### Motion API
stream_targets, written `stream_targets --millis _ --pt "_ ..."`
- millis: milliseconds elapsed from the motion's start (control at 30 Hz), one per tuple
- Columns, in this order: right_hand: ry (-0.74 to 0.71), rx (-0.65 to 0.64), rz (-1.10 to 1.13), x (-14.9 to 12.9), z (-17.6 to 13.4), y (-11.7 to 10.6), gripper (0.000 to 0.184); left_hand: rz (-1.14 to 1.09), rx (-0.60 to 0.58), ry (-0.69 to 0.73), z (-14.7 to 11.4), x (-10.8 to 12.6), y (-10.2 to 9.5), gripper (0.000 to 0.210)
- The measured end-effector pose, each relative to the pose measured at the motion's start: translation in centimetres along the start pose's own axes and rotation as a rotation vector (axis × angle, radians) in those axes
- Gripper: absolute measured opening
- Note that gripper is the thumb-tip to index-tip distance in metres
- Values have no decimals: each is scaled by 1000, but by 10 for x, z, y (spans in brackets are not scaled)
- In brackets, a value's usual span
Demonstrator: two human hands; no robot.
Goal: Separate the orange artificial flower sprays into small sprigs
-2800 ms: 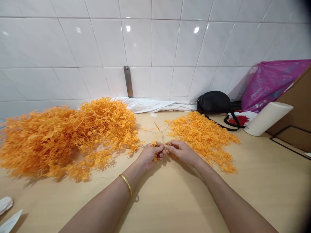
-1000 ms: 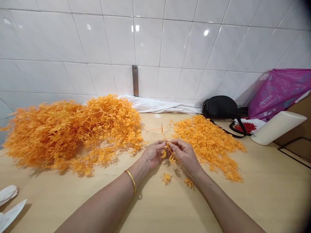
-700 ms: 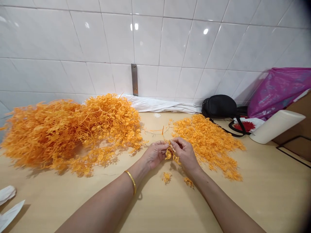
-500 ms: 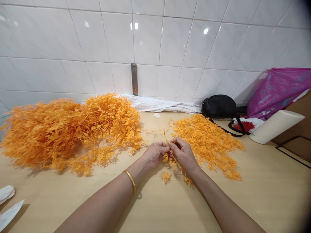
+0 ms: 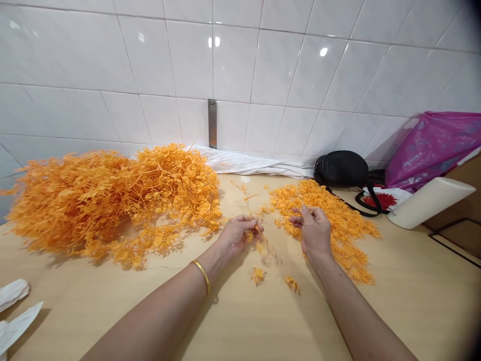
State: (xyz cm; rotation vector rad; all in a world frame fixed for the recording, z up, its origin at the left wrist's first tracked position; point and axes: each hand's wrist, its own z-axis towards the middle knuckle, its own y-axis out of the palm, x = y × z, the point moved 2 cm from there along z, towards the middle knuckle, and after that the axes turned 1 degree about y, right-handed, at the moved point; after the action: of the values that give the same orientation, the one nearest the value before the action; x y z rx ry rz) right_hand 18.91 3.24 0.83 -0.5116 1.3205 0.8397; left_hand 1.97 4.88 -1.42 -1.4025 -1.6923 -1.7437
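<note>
My left hand (image 5: 240,233) pinches an orange artificial flower sprig (image 5: 259,233) between thumb and fingers; its lower end is blurred. To the right, my right hand (image 5: 315,231) is apart from the sprig, over the near edge of a spread of small loose orange blossoms (image 5: 338,240). Its fingers are parted, and nothing shows in them. Two small orange pieces, a blossom (image 5: 258,276) and a curled cluster (image 5: 292,285), lie on the table below the hands. A large heap of orange sprigs (image 5: 112,200) fills the left side.
Along the tiled wall lies a white cloth (image 5: 259,165). At the right are a black bag (image 5: 341,168) with a strap, a cream cylinder (image 5: 430,203), a purple plastic bag (image 5: 428,145) and a brown box (image 5: 458,220). White scraps (image 5: 18,326) lie at the lower left.
My right hand has parted from my left and moved right, towards the loose blossoms, its fingers opening. The left hand still holds the sprig. The camera view has shifted slightly.
</note>
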Motion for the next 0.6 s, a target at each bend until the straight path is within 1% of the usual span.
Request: stream_targets --millis 100,167,267,333,367,433,533,567,600 --pt "47 -167 98 -7 -7 4 26 12 72 95 7 4 -2 12" --pt "67 -222 98 -9 -12 7 31 23 96 101 8 4 -3 12" --pt "69 -271 98 -9 -16 8 23 -3 112 116 9 3 -5 13" --pt "25 -321 84 -9 -20 10 17 -25 130 152 9 2 -6 16" --pt "-23 -354 48 -9 -22 11 16 -27 142 167 10 1 -7 17" --pt "-171 -437 -111 -11 -30 15 21 -12 165 182 11 -1 -8 18" --pt "-441 -556 -442 -12 -41 22 37 19 164 193 10 -3 -7 21" --pt "-508 -585 -526 -11 -44 24 37 34 152 198 9 -3 -6 21" --pt "-555 -608 -584 -10 -46 26 32 54 138 203 7 -2 -5 22"
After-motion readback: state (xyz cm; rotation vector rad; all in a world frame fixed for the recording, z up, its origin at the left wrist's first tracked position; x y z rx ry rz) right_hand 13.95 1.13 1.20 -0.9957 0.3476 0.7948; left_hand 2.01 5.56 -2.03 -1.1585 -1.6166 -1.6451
